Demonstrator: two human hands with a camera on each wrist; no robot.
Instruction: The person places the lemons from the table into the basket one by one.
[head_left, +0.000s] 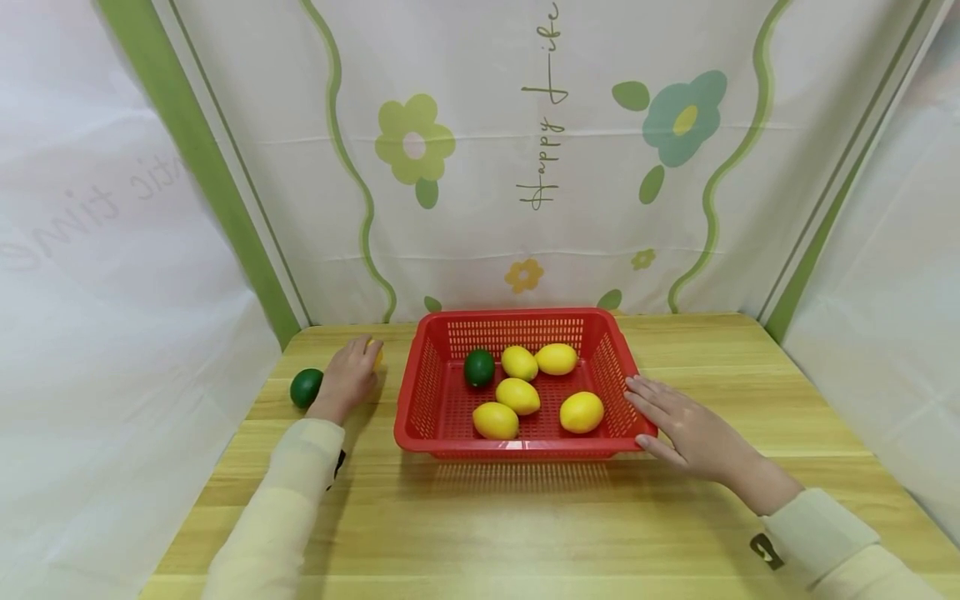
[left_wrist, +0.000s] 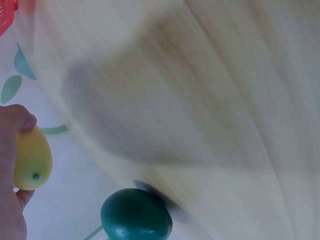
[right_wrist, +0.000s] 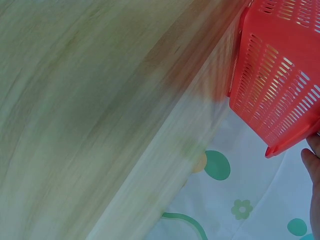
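In the head view my left hand point(head_left: 349, 375) grips a lemon point(head_left: 378, 357) left of the red basket point(head_left: 408, 383); the hand covers most of that lemon. The left wrist view shows the lemon point(left_wrist: 33, 161) between thumb and fingers, its stem end exposed. A dark green lime point(head_left: 306, 388) lies on the table just left of this hand. My right hand point(head_left: 693, 433) rests with straight fingers on the basket's right rim, thumb near the front corner. Inside the basket are several lemons point(head_left: 517, 396) and one dark green lime point(head_left: 479, 367).
The wooden table point(head_left: 517, 533) carries the basket near its back edge. A white curtain point(head_left: 480, 233) with printed flowers hangs right behind the table. Further white sheets hang at the left point(head_left: 112, 350) and right point(head_left: 892, 292) sides.
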